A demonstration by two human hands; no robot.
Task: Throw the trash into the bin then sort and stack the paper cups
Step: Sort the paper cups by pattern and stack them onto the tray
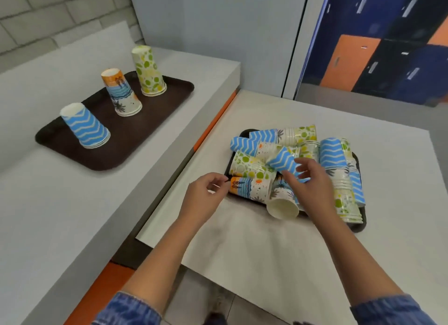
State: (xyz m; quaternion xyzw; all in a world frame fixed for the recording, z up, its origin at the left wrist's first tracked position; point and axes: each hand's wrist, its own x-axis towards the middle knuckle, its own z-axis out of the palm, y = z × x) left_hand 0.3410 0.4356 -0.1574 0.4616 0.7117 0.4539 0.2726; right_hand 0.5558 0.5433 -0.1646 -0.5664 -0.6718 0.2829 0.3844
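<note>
A black tray (pixel 361 224) on the paper-covered table holds a jumble of paper cups lying on their sides: blue zigzag, lemon-lime and orange beach prints. My right hand (pixel 311 181) grips a blue zigzag cup (pixel 282 162) at the top of the pile. My left hand (pixel 204 198) hovers at the tray's left edge, fingers apart and empty, next to an orange beach cup (pixel 249 186). On the left counter a brown tray (pixel 150 121) carries three upside-down stacks: blue zigzag (pixel 84 126), orange beach (pixel 121 92), lemon-lime (pixel 149 70).
A white-mouthed cup (pixel 282 207) lies over the black tray's near edge. The table (pixel 266 247) is covered with beige paper. An orange-edged gap separates it from the grey counter (pixel 60 215). Blue and orange lockers (pixel 388 46) stand at the back right.
</note>
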